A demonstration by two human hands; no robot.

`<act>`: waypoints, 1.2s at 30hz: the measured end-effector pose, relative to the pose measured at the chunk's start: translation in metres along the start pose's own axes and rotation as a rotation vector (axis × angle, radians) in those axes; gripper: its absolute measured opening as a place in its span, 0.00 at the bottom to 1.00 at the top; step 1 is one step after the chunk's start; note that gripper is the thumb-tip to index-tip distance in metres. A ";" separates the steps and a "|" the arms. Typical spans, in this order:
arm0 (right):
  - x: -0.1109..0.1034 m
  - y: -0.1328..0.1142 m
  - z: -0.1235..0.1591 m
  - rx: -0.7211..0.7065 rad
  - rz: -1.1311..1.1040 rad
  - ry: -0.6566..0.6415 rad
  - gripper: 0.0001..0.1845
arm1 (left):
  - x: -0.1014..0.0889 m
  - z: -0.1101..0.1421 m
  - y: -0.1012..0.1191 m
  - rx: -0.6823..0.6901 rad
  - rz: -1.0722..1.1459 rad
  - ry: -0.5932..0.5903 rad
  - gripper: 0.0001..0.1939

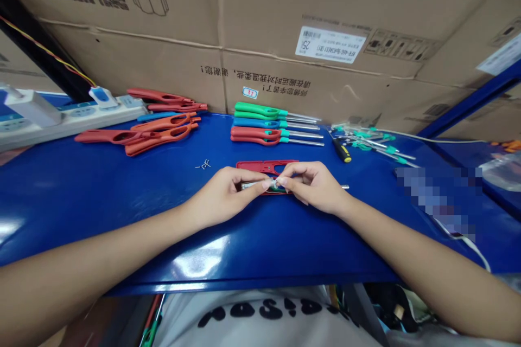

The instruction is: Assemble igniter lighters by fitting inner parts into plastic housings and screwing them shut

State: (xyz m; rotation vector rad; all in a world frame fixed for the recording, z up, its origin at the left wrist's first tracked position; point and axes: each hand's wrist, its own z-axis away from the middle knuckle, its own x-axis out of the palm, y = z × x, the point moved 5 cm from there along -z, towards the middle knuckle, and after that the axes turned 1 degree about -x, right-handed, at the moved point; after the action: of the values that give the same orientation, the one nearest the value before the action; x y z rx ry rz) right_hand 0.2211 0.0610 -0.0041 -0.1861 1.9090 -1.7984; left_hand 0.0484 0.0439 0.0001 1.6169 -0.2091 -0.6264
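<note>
My left hand (230, 195) is closed, thumb and fingers pinching a small whitish lighter part (273, 182). My right hand (315, 184) pinches the same part from the other side, fingertips almost touching the left ones. Directly under both hands lies a red lighter handle half, mostly hidden by fingers, with a silvery-white piece (247, 186) near its left end. A metal tube end (345, 187) sticks out past my right hand. Just behind, a second red handle half (254, 165) rests on the blue table (163, 233).
Assembled lighters (260, 113) are stacked at the back. Orange and red handle shells (157, 133) and a power strip (81, 116) lie left. Several screws (204, 164) are near my left hand. A screwdriver (342, 150), metal tubes with teal parts (378, 143) and a pixelated object (437, 195) lie right.
</note>
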 end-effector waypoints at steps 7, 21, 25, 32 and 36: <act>-0.001 0.000 -0.001 0.037 0.023 -0.030 0.20 | -0.016 0.003 0.009 0.039 -0.316 0.069 0.15; -0.005 -0.005 -0.002 0.045 0.040 -0.009 0.17 | -0.025 0.008 0.014 0.084 -0.750 -0.017 0.09; -0.006 -0.004 -0.002 0.042 0.035 -0.025 0.16 | -0.025 0.010 0.018 0.085 -0.818 -0.020 0.08; -0.003 -0.005 0.000 -0.042 0.101 -0.062 0.13 | -0.026 0.009 0.016 0.131 -0.784 -0.054 0.10; 0.001 -0.012 0.004 -0.206 0.293 -0.068 0.12 | -0.024 0.009 0.015 0.156 -0.796 -0.060 0.11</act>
State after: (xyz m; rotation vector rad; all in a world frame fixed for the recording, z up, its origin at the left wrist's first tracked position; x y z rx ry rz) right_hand 0.2195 0.0558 0.0071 -0.0348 1.9568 -1.3893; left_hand 0.0268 0.0453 0.0206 1.8187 0.3767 -1.2864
